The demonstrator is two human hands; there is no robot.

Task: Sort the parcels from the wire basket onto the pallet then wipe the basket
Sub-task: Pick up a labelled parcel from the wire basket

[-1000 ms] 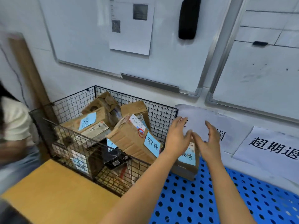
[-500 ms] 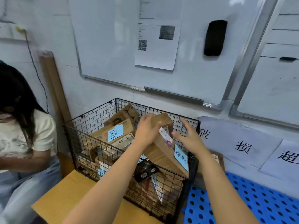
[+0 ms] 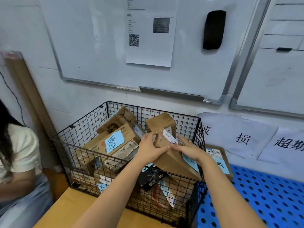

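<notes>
A black wire basket (image 3: 201, 145) stands on a yellow surface, full of several brown cardboard parcels. A tilted parcel (image 3: 172, 163) with a white shipping label and a blue sticky note leans on the basket's right front corner. My left hand (image 3: 148, 148) grips its upper left edge. My right hand (image 3: 189, 149) lies over its top right side, fingers curled on it. Another parcel (image 3: 115, 142) with a blue note lies at the basket's left. One parcel (image 3: 218, 158) with a blue note sits on the blue perforated pallet (image 3: 263, 195) beside the basket.
A person in a white shirt (image 3: 18, 155) sits close at the left. Paper signs (image 3: 238, 135) with characters hang on the wall above the pallet. A whiteboard (image 3: 115, 46) with a black eraser (image 3: 213, 30) is behind the basket. A cardboard strip (image 3: 24, 96) leans at left.
Both hands left the parcel set on the pallet, swung left to the basket and closed on the tilted parcel with the blue note. The view followed to the left.
</notes>
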